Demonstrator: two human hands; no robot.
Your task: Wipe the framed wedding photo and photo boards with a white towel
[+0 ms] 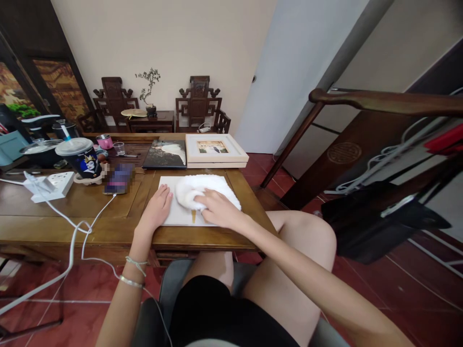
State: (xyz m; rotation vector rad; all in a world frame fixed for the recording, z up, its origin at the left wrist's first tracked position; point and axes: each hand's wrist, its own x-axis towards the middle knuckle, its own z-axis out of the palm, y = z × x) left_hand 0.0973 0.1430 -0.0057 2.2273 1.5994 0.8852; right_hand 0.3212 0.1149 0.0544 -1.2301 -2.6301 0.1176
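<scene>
Cloth (213, 183) grasped by my right fingers (209, 199) partly covers the pale panel (177, 217), left fingers (165, 194) spread at its edge, gripping nothing; wiping seems underway, remainder unclear.

You're seeing a white cloth (215, 183), a gold-marked whitish board (177, 217), a brown surface (115, 221) and, at the cloth's ten o'clock, a pink cup (104, 142).

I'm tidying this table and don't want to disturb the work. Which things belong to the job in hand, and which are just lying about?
In use:
white cloth, gripped in the right hand
pale board, under the left hand

Apparently just lying about:
lidded cup
phone
white power strip
pink cup
framed picture (perhaps related)
</scene>
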